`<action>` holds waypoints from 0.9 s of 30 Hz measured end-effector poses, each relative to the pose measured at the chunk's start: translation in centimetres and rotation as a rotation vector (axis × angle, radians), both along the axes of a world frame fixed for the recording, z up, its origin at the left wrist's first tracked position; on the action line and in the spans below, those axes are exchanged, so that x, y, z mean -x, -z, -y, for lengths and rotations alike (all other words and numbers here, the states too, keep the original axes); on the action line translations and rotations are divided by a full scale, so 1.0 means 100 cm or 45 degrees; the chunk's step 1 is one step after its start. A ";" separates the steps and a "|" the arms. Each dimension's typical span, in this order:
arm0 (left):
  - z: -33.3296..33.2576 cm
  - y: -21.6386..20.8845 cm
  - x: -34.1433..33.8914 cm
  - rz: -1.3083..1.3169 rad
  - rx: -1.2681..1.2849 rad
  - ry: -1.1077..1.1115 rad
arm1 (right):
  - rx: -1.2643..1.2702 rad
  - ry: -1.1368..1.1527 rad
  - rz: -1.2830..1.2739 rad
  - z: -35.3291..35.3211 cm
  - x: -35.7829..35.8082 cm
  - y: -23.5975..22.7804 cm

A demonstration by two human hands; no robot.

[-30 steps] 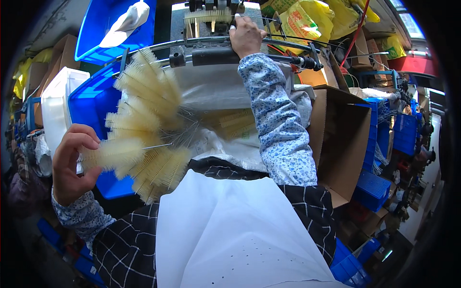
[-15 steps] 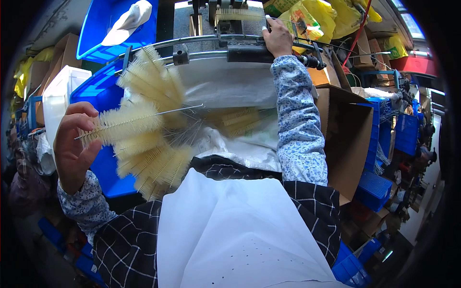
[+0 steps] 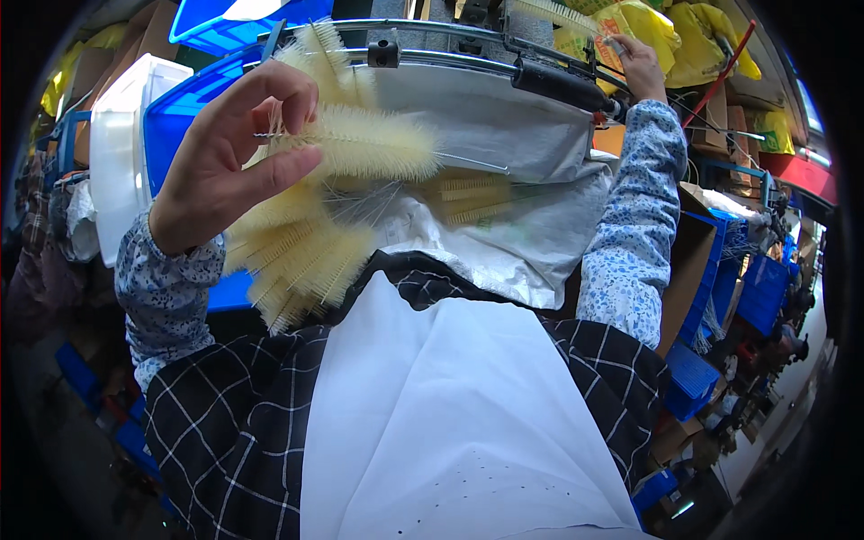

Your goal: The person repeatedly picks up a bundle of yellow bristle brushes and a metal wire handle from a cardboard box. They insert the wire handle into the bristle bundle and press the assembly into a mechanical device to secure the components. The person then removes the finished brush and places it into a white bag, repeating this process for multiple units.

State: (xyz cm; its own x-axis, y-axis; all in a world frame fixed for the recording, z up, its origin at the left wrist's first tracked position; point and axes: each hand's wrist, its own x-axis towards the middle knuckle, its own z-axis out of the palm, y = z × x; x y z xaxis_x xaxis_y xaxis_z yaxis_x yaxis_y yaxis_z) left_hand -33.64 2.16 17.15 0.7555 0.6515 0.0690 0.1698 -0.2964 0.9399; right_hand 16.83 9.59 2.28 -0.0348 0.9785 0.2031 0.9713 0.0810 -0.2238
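Note:
My left hand (image 3: 238, 157) pinches the tip end of a cream-bristled bottle brush (image 3: 373, 142). Its bare wire stem points right over my lap. Beneath it, a fanned bunch of similar brushes (image 3: 310, 261) lies with stems crossing toward the middle. At the upper right, the fingers of my right hand (image 3: 641, 70) are closed at the end of another bristle brush (image 3: 560, 13), which lies above the black cylinder (image 3: 560, 85) of the metal frame. The exact grip of these fingers is small and partly hidden.
A metal rail (image 3: 432, 54) crosses in front of me, with white sheeting (image 3: 477, 117) below. Blue bins (image 3: 166, 121) and a white container (image 3: 121, 153) stand left. Yellow bags (image 3: 706, 40), a red rod (image 3: 727, 67) and a cardboard box (image 3: 688, 261) are on the right.
My left hand has moved right and up with its brush, now over the bunch. My right hand has shifted right, and the brush at its fingers has moved right with it. The view has shifted.

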 end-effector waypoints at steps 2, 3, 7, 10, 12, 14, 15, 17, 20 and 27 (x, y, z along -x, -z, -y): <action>0.000 0.005 -0.001 0.019 0.064 0.013 | 0.254 0.159 -0.404 0.040 0.006 -0.033; -0.003 0.008 -0.004 0.043 0.096 0.046 | 0.433 0.054 -0.976 0.061 -0.005 -0.035; 0.000 0.024 -0.035 0.123 0.139 0.075 | 0.610 -0.336 -0.655 0.109 0.060 -0.089; 0.011 0.032 -0.064 0.063 -0.075 -0.023 | 0.681 -0.776 -0.871 0.113 0.148 -0.078; 0.015 0.032 -0.066 0.017 -0.153 -0.002 | 0.928 -0.751 -1.422 0.130 0.208 -0.077; 0.017 0.031 -0.058 -0.073 -0.236 0.073 | 1.041 -0.718 -1.699 0.138 0.237 -0.072; 0.020 0.030 -0.052 -0.111 -0.264 -0.017 | 0.843 -0.740 -1.621 0.138 0.243 -0.060; 0.033 0.026 -0.039 -0.183 -0.316 -0.199 | 0.599 -0.479 -1.179 0.119 0.226 -0.056; 0.053 0.015 -0.007 -0.788 -0.372 0.350 | -0.486 -0.065 -0.247 0.061 0.161 -0.015; 0.107 0.054 0.025 -1.067 -0.611 0.639 | -0.160 0.243 0.186 0.008 0.121 0.021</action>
